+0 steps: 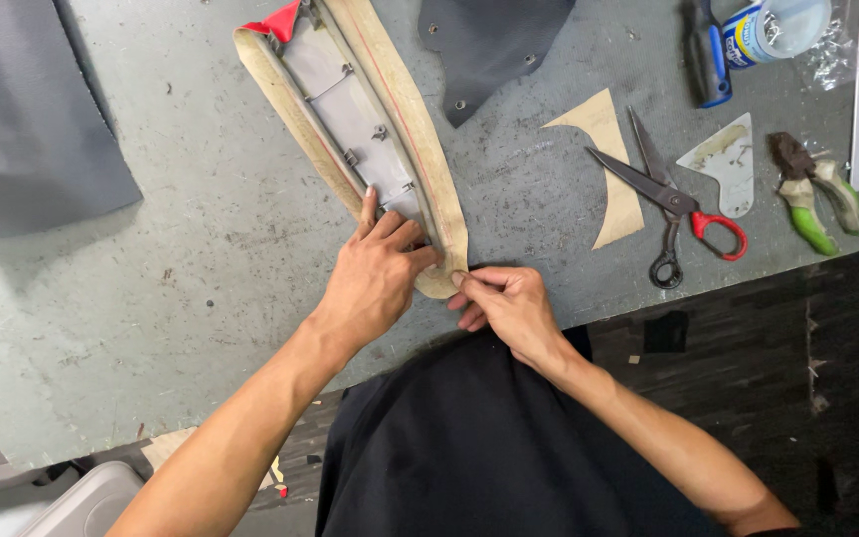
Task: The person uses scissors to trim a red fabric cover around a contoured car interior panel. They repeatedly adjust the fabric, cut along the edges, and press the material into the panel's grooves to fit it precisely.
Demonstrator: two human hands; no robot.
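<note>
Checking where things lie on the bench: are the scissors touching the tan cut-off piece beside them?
Touching. The head view shows the scissors with their blades lying across the upper part of the tan cut-off piece, overlapping it with no gap.

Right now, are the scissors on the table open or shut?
Open. The scissors lie flat on the grey table, their two blades spread apart in a V. No hand touches them.

Matt grey plastic panel — beige leather edging
</note>
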